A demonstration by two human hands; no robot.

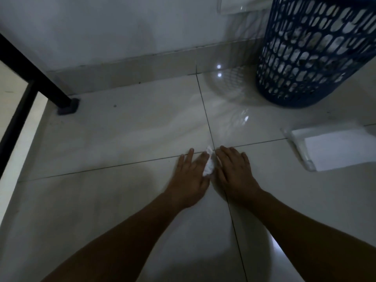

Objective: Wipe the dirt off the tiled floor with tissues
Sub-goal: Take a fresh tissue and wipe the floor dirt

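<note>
A crumpled white tissue (209,164) lies on the glossy pale tiled floor (122,139), right where two dark grout lines cross. My left hand (190,176) rests flat on the tile with its fingers spread, its thumb side against the tissue. My right hand (234,171) lies flat on the other side, its inner edge touching the tissue too. The tissue is squeezed between the two hands; both thumbs are hidden. A small dark speck (115,106) sits on the tile further back left.
A blue plastic mesh basket (315,53) with crumpled paper inside stands at the back right. An open pack of white tissues (335,148) lies on the floor at right. A black furniture leg (40,72) with its foot (68,107) stands at left, near the wall skirting (132,66).
</note>
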